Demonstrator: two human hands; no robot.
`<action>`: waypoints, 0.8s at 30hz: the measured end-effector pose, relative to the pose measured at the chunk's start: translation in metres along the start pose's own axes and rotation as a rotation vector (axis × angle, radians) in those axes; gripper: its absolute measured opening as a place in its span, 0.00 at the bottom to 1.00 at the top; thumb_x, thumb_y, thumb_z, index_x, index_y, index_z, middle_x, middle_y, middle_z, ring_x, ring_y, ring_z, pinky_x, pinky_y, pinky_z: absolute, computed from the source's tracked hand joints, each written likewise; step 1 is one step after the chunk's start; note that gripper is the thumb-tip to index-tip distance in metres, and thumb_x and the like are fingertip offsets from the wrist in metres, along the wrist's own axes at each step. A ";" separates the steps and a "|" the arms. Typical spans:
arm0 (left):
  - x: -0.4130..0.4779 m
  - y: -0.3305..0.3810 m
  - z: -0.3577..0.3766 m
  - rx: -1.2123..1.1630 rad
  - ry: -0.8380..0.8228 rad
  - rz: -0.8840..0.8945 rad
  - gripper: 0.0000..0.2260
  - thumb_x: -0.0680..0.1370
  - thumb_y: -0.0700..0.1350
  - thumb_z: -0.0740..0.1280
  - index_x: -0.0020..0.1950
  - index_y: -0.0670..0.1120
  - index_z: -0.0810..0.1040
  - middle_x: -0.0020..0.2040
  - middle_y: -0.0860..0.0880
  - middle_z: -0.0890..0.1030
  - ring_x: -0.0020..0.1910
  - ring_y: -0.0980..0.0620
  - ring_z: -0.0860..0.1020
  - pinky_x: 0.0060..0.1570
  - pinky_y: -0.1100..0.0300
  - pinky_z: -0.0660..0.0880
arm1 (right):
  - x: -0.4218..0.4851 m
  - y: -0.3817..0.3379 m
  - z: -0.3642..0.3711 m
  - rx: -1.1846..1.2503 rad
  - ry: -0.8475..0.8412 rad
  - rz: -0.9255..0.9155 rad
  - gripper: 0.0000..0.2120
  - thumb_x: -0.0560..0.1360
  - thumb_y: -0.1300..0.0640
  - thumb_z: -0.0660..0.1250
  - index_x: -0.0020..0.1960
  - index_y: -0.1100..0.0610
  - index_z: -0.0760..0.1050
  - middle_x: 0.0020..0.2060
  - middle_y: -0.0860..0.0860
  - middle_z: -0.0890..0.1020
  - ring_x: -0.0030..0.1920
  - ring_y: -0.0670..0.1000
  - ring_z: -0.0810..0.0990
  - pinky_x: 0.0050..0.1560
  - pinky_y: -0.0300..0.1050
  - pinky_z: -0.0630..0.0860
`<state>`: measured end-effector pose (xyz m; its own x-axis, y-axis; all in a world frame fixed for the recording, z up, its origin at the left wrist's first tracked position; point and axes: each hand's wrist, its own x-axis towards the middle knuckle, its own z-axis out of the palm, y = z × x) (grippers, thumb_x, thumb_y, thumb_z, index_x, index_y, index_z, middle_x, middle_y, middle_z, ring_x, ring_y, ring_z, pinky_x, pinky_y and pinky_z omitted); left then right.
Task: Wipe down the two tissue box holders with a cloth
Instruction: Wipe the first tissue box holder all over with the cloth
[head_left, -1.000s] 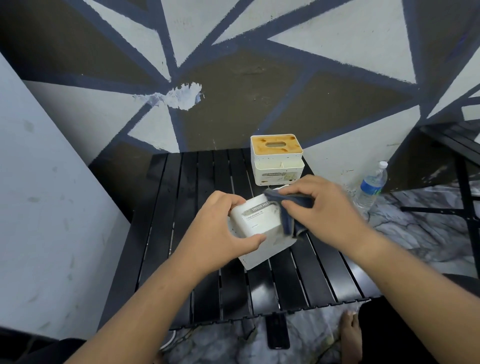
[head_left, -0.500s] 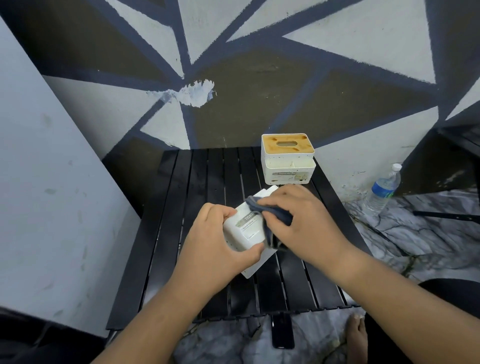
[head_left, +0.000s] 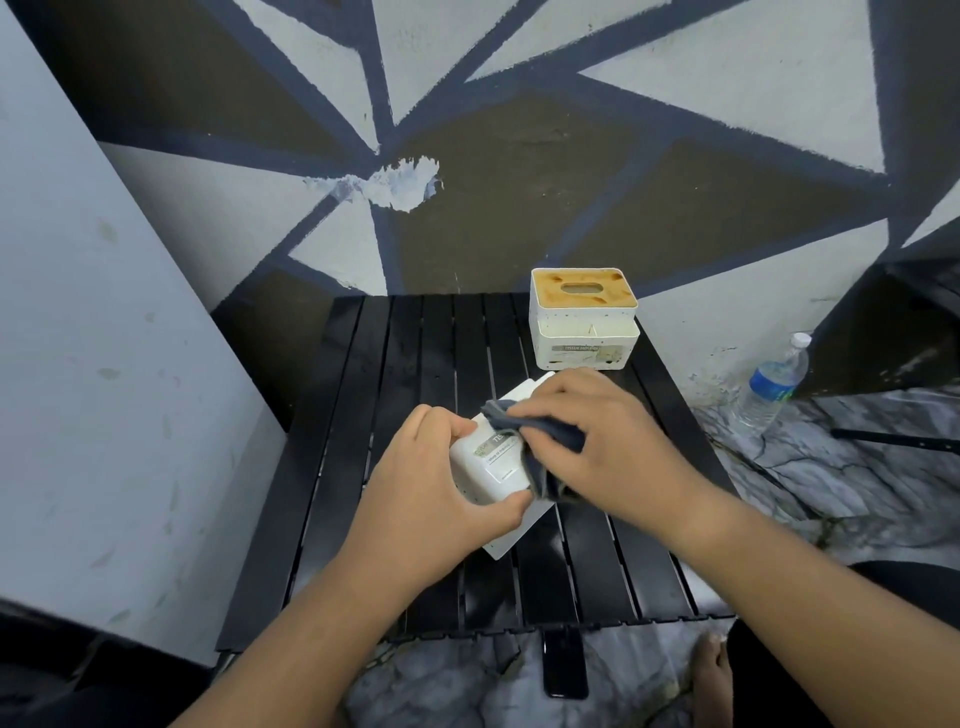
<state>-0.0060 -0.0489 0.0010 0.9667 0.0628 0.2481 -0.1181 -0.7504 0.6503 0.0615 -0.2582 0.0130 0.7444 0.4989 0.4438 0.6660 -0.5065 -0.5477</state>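
Observation:
A white tissue box holder (head_left: 493, 465) lies tipped on its side in the middle of the black slatted table (head_left: 363, 467). My left hand (head_left: 431, 488) grips its near end. My right hand (head_left: 597, 441) presses a dark blue-grey cloth (head_left: 540, 441) against its labelled face. The cloth and hand hide the holder's right part. A second white holder (head_left: 584, 343) with a brown wooden lid stands upright at the table's far right corner, apart from both hands.
A painted wall rises just behind the table and a pale wall panel (head_left: 104, 364) stands at the left. A plastic water bottle (head_left: 774, 382) stands on the marble floor to the right. A black phone (head_left: 565, 665) and a bare foot (head_left: 711, 670) lie below the table's near edge.
My right hand has slid the cloth leftward across the holder's labelled face. The left hand keeps its grip. The camera view has shifted slightly left.

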 end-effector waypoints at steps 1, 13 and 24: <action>0.000 0.000 0.000 0.008 -0.004 0.003 0.27 0.65 0.67 0.80 0.55 0.61 0.71 0.55 0.64 0.72 0.56 0.63 0.75 0.48 0.64 0.76 | 0.005 0.009 -0.004 0.011 0.028 0.024 0.13 0.79 0.60 0.75 0.61 0.47 0.87 0.51 0.41 0.81 0.57 0.44 0.78 0.60 0.39 0.76; 0.000 -0.002 0.000 0.018 -0.018 -0.005 0.29 0.63 0.70 0.77 0.56 0.61 0.70 0.56 0.66 0.72 0.57 0.65 0.75 0.49 0.59 0.79 | 0.008 0.014 -0.004 -0.055 0.031 -0.017 0.11 0.80 0.59 0.74 0.61 0.50 0.87 0.51 0.43 0.80 0.56 0.47 0.77 0.59 0.46 0.77; -0.001 -0.004 0.000 0.006 -0.026 -0.021 0.30 0.63 0.70 0.77 0.57 0.61 0.70 0.57 0.66 0.72 0.57 0.65 0.75 0.50 0.58 0.80 | 0.007 0.017 -0.003 -0.064 0.051 -0.018 0.12 0.80 0.58 0.73 0.61 0.49 0.86 0.52 0.42 0.80 0.57 0.47 0.77 0.61 0.46 0.76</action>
<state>-0.0060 -0.0464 -0.0019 0.9744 0.0617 0.2160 -0.0965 -0.7533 0.6506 0.0784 -0.2653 0.0087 0.7328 0.4723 0.4898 0.6796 -0.5426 -0.4937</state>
